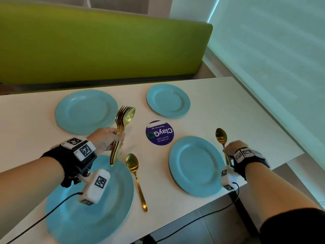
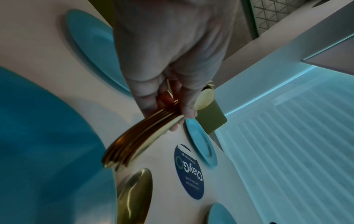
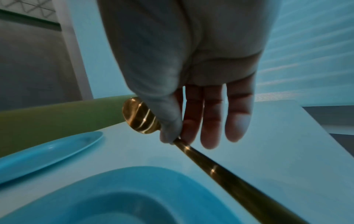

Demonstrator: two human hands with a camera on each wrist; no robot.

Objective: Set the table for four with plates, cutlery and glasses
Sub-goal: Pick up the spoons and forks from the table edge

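Several blue plates lie on the white table (image 1: 219, 99): near left (image 1: 112, 217), near right (image 1: 193, 166), far left (image 1: 84, 111), far right (image 1: 168, 100). My left hand (image 1: 107, 140) grips a bundle of gold forks and a spoon (image 1: 121, 124) above the near left plate (image 2: 38, 136); the bundle (image 2: 138, 139) shows in the left wrist view. A gold spoon (image 1: 136, 178) lies right of that plate. My right hand (image 1: 233, 147) pinches another gold spoon (image 1: 222, 138) by its neck, just right of the near right plate (image 3: 134, 197); thumb and forefinger hold the spoon (image 3: 191, 149), other fingers straight.
A round purple sticker (image 1: 159, 132) is stuck on the table's middle. A green bench back (image 1: 98, 48) runs along the far side. A pale blind (image 1: 272, 50) hangs on the right. The table's right edge is close to my right hand. Cables trail from both wrist cameras.
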